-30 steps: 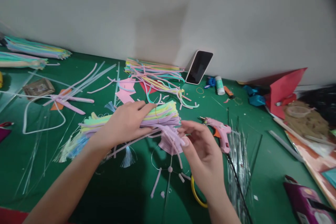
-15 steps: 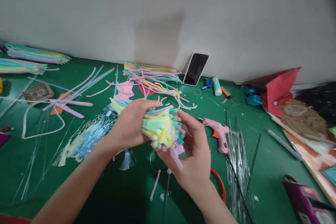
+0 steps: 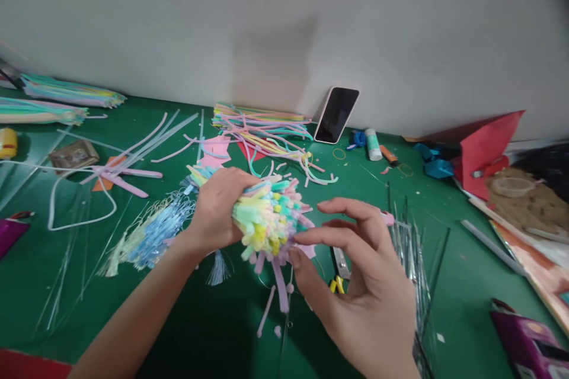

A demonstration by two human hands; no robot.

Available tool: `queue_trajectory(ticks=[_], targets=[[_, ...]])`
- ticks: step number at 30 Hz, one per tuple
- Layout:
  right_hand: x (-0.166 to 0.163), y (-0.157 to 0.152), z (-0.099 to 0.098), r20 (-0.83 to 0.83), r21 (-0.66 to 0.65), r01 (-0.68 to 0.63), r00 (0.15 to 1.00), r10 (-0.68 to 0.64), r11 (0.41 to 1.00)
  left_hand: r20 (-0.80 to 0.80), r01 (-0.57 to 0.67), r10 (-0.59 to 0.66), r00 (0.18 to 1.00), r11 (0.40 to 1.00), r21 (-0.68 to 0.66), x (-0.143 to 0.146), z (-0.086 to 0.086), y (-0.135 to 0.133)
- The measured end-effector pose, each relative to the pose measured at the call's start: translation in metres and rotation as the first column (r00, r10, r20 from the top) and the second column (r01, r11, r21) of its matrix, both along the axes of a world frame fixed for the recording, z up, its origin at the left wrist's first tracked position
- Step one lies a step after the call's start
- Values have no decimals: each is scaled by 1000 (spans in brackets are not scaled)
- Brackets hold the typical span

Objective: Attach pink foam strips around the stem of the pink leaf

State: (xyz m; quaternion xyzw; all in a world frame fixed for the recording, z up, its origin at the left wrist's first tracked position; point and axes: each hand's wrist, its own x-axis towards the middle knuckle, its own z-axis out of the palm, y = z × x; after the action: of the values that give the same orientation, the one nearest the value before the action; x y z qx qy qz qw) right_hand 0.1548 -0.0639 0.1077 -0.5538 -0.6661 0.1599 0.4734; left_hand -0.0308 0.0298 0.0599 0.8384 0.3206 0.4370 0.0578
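Observation:
My left hand [image 3: 217, 207] is closed round a thick bundle of pastel pipe cleaners [image 3: 267, 219], held above the green table with its cut ends turned toward me. My right hand [image 3: 360, 284] hovers just right of those ends with its fingers spread; thumb and fingertips touch or nearly touch the purple strands. One purple pipe cleaner [image 3: 281, 284] hangs down out of the bundle. Under my right hand, pliers with yellow handles [image 3: 338, 272] lie on the table.
The green table [image 3: 453, 284] carries loose pipe cleaners [image 3: 267, 130], pastel tassels [image 3: 142, 237], thin wires [image 3: 413, 249], a phone [image 3: 336, 113] leaning on the wall, a glue stick [image 3: 372, 144], red paper [image 3: 484, 148] and a purple box [image 3: 528, 343].
The bundle was lifted off the table and turned end-on toward me. My right hand came off the bundle's ends and opened out to its right. The pink glue gun is now hidden behind it.

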Motion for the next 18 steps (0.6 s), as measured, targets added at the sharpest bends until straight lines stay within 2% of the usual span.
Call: queue_trajectory(ticks=[3, 8, 18], targets=[[1, 0, 0, 22, 34, 29, 999, -29, 999, -14, -2, 2, 1000, 1000, 20, 1, 2, 0], [5, 3, -2, 35, 59, 0, 999, -2, 998, -48, 6, -5, 999, 1000, 19, 3, 1, 0], [15, 6, 5, 271, 183, -30, 962, -21, 983, -128, 17, -12, 992, 999, 42, 12, 1, -1]])
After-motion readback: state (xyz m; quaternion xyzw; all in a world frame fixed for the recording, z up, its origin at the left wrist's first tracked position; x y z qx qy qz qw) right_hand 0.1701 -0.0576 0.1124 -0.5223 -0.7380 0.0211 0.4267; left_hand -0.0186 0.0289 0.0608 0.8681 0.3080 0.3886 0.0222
